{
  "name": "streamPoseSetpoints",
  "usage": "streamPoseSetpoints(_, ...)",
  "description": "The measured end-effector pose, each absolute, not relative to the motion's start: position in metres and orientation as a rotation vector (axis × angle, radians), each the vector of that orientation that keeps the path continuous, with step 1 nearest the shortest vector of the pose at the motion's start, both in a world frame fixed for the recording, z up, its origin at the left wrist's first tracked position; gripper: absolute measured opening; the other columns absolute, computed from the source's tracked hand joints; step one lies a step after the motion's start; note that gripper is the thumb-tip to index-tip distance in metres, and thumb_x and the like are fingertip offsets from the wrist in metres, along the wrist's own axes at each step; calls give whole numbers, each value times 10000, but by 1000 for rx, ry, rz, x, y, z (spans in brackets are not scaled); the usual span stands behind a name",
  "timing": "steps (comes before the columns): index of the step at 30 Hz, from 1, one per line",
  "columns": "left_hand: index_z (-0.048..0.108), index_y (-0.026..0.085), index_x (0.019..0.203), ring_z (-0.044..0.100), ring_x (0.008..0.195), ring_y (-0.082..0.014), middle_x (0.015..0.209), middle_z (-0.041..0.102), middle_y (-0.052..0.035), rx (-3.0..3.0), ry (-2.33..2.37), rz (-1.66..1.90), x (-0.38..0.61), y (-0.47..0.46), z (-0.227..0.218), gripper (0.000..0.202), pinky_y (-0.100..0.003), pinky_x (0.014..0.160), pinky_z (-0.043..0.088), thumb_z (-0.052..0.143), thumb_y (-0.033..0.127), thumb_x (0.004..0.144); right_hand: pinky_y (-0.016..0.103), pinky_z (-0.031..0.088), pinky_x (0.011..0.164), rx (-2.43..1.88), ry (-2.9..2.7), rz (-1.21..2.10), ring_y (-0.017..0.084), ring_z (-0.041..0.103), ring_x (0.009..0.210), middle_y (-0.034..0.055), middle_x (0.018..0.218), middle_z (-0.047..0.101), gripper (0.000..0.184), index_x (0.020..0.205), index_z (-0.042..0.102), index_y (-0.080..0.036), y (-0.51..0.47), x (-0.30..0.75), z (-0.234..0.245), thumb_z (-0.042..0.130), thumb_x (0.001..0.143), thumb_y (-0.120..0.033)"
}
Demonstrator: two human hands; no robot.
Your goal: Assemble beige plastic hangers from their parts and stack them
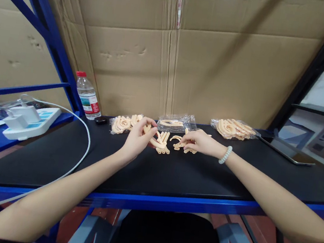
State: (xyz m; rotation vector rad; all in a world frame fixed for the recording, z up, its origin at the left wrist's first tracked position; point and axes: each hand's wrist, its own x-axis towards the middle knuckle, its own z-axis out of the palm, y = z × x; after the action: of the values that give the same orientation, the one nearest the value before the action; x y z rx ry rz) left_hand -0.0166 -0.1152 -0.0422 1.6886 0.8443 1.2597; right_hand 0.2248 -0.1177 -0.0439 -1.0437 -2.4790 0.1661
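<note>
My left hand (pixel 137 137) is curled around a peach-coloured curved plastic piece (pixel 148 130) just above the black shelf top (pixel 172 172). My right hand (pixel 200 141) rests on the shelf with fingers pinched on another small peach piece (pixel 183 144) among a few loose ones. Between the hands lies a small bundle of the same pieces (pixel 163 141). A bead bracelet (pixel 225 154) circles my right wrist.
Three clear bags of the peach pieces lie along the back: left (pixel 122 123), middle (pixel 177 122), right (pixel 234 129). A water bottle (pixel 87 95) stands back left, near a white scale (pixel 32 122) and cable (pixel 85 142). A tablet (pixel 291 152) lies right. Cardboard (pixel 171 58) walls the back.
</note>
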Motion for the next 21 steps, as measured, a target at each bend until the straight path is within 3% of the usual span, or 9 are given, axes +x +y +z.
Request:
streamPoseSetpoints(11, 475, 196, 905, 631, 522, -137, 691, 591, 14, 1687, 833, 1271, -16, -116, -42, 171, -221, 424, 509, 578, 282, 799, 235, 453, 647, -929, -2544, 247, 119, 609, 656, 28, 763, 688, 126, 872, 689, -159, -144, 224, -23, 572, 850, -202)
streamPoseSetpoints(21, 474, 191, 902, 621, 512, -119, 685, 588, 18, 1690, 836, 1268, -16, -118, -41, 174, -208, 434, 510, 582, 278, 797, 258, 424, 665, -1021, -2611, 34, 138, 580, 677, 46, 763, 654, 77, 817, 656, -132, -111, 228, -49, 581, 822, -114)
